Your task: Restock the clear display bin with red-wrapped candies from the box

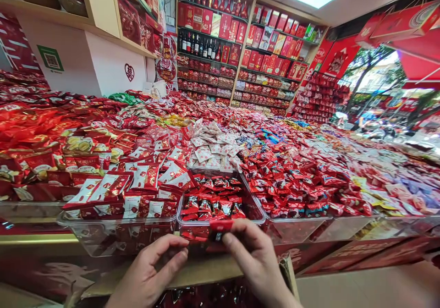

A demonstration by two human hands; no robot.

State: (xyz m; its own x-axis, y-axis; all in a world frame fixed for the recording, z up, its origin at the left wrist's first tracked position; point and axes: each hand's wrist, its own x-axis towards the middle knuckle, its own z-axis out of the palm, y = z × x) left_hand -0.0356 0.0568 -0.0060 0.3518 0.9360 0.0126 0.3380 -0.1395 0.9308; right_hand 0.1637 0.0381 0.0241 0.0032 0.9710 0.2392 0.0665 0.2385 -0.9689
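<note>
Fingers (245, 228) clamped on a red packet (219, 230)

The right hand (257, 255) pinched it near the front of a clear bin (256, 212), above a cardboard box (206, 271). The left hand's (151, 264) thumb and forefinger curved close, tips slightly apart.
</note>
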